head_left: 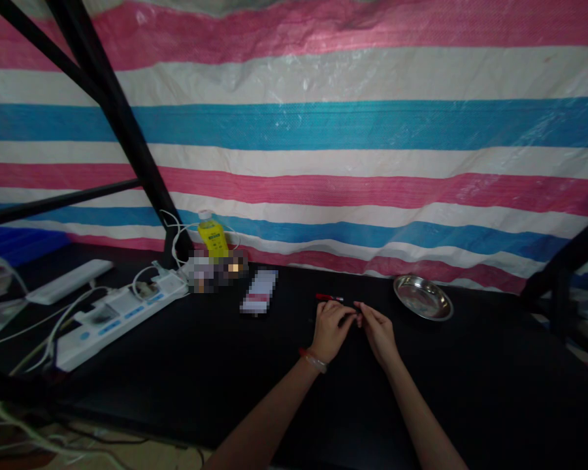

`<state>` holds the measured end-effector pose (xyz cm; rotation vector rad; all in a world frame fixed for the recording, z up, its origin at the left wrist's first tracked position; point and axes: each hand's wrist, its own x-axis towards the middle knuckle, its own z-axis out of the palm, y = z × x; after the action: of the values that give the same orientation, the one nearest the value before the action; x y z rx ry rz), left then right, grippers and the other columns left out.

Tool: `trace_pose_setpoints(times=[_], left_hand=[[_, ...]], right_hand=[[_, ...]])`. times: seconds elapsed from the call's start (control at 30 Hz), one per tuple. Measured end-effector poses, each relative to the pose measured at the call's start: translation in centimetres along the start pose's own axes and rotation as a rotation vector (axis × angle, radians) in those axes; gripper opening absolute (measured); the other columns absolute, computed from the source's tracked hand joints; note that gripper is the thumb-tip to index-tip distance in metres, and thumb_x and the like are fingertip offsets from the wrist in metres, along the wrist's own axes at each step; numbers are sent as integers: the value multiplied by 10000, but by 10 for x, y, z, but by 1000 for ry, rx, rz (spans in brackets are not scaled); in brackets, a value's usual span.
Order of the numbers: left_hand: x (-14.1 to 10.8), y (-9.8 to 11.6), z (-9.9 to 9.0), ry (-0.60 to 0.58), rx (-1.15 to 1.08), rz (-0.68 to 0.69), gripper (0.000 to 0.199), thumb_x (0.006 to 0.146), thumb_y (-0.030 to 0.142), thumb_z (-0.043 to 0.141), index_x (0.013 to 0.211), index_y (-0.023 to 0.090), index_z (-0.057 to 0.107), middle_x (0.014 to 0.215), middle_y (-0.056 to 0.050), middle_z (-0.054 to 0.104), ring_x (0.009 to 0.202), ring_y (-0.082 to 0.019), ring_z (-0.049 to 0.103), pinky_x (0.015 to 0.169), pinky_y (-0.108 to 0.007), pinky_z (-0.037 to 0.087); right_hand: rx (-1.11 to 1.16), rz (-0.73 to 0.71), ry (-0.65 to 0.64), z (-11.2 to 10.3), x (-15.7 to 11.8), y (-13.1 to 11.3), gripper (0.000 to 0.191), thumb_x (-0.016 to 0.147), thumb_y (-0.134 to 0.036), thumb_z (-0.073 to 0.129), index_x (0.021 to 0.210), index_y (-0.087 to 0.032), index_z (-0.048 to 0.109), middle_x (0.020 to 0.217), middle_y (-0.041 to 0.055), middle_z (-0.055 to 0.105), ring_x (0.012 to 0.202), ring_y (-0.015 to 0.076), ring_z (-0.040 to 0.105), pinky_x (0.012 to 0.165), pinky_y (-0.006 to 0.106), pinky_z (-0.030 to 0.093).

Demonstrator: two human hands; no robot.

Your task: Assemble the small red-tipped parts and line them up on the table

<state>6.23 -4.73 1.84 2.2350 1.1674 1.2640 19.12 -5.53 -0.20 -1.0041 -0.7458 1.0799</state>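
Observation:
My left hand (332, 328) and my right hand (378, 331) meet with their fingertips close together over the black table (225, 378). The fingers of both are pinched, and whatever they hold between them is too small and dark to make out. A clear bangle and a red band circle my left wrist. Just beyond my left hand lies a red pen-like item (329, 297) with a pale end. To the right of my right hand rests a shiny round metal dish (423, 297).
A blurred phone-like item (259, 292) lies left of my hands. Behind it stands a yellow bottle (213, 236). A white power strip (122, 320) with cables runs along the left, near a black metal frame (122, 130). A striped sheet (323, 189) hangs behind.

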Motion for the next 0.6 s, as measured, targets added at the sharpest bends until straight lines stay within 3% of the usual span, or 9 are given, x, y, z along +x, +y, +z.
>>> trace_pose_setpoints(times=[0.17,0.37,0.5,0.6], left_hand=[[1,1,-3,-1,-17,-41,82,828,250,582,879,222,640,859,2,668,852,-158,572,841,-339,369],[7,-2,-10,-98,46,-46,203,782,293,637,977,246,601,969,10,660,945,-178,549,871,-351,327],[15,-14,-25,-191,136,-43,118,761,287,653,869,242,632,952,9,645,943,-183,524,855,-360,287],[22,-26,-38,-202,201,-85,80,754,282,655,823,242,652,909,6,624,926,-185,505,822,-358,268]], right_hand=[[-38,75,-27,-1,1,3,427,529,-385,790,882,-159,712,694,28,659,559,112,515,540,259,432],[88,78,-11,-4,4,1,418,517,-322,812,897,-193,697,658,2,644,543,98,540,512,218,444],[111,84,31,-7,4,-4,473,526,-349,806,947,-192,658,651,-2,625,501,103,551,428,203,424],[-21,-20,34,-5,0,-7,504,579,-415,767,1004,-190,618,723,-4,607,410,83,518,323,190,350]])
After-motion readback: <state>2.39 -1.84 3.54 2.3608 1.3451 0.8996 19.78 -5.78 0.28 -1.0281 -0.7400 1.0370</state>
